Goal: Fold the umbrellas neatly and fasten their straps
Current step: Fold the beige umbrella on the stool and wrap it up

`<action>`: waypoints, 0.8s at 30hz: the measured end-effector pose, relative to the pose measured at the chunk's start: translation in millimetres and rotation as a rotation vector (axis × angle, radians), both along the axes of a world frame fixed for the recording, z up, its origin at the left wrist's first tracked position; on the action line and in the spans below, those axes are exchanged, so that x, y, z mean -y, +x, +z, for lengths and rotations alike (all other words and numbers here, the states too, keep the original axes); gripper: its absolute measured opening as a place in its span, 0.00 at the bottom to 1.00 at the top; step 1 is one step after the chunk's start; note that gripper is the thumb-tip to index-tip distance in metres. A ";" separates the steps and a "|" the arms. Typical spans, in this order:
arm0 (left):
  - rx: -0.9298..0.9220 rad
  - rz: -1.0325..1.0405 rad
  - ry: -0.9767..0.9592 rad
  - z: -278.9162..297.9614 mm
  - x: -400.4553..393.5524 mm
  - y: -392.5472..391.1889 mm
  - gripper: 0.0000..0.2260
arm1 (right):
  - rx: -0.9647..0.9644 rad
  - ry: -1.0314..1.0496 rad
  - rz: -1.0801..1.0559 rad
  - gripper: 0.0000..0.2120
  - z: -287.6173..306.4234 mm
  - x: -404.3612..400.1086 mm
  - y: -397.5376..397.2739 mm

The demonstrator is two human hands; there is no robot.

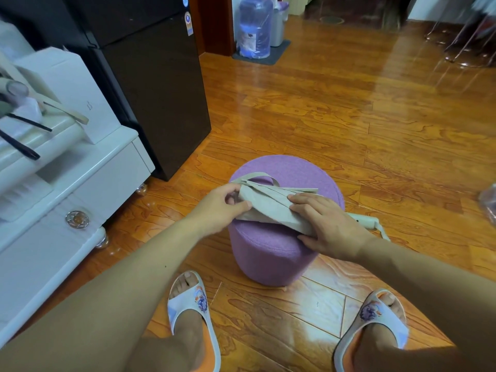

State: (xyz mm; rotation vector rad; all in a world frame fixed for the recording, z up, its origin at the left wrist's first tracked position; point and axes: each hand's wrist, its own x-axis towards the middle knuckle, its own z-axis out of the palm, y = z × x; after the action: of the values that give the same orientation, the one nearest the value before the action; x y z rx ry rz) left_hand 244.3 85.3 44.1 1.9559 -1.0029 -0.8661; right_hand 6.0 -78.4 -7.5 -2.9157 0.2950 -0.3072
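A beige folding umbrella (271, 208) lies across the top of a round purple stool (268, 253). Its cream handle (363, 220) with a wrist loop sticks out to the right past my right hand. My left hand (222, 204) grips the umbrella's left end, thumb over the gathered fabric. My right hand (326, 226) wraps over the right part of the bundle near the handle, fingers curled on the folds. A beige strap (257, 176) loops up from the fabric behind my left hand. A second beige umbrella (32, 103), partly open, rests on the white furniture at left.
White cabinet (67, 189) stands at left, a black fridge (150, 84) behind it. A water bottle (253, 28) and grey bin sit at the back. A clear plastic object (488, 202) lies at the right edge. My slippered feet (190, 312) are on the wooden floor below the stool.
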 end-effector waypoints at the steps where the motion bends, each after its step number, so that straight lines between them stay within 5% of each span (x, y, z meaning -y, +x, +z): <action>1: -0.021 -0.006 0.014 -0.3 -0.3 1.5 0.08 | 0.000 -0.002 0.001 0.31 -0.4 0.1 -0.2; 5: -0.305 0.125 0.025 2.5 -2.7 2.8 0.06 | -0.008 -0.009 0.000 0.31 -1.7 0.1 -1.0; 9: -0.273 0.198 0.169 -0.5 -7.3 1.9 0.05 | 0.003 -0.009 0.000 0.29 -1.6 0.1 -0.8; 11: -0.002 0.168 0.238 -7.3 -11.9 5.3 0.08 | 0.020 -0.021 0.006 0.27 -1.6 0.0 -0.8; 13: 0.507 0.020 0.118 -11.6 -13.9 9.5 0.09 | 0.038 -0.057 0.007 0.25 -3.6 0.6 -1.0; 15: 0.827 -0.259 -0.053 -11.9 -6.7 9.7 0.26 | 0.048 -0.077 0.009 0.24 -5.9 0.5 -1.3; 17: 0.970 -0.497 -0.044 -16.0 11.6 2.2 0.36 | 0.052 -0.070 0.026 0.24 -4.7 0.7 -0.7; 19: 1.039 -0.634 0.020 -26.5 26.3 -10.3 0.36 | 0.067 -0.047 0.042 0.24 0.9 2.5 -2.6; 24: 0.955 -0.587 -0.044 -37.9 30.8 -7.7 0.37 | -0.040 -0.012 -0.278 0.32 4.3 28.3 -54.7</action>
State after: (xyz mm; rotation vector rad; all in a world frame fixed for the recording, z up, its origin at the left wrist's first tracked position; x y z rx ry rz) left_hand 236.6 54.5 6.2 2.0668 -2.1871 -0.1145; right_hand -48.7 -106.7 -3.2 -2.8930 0.7102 -0.2911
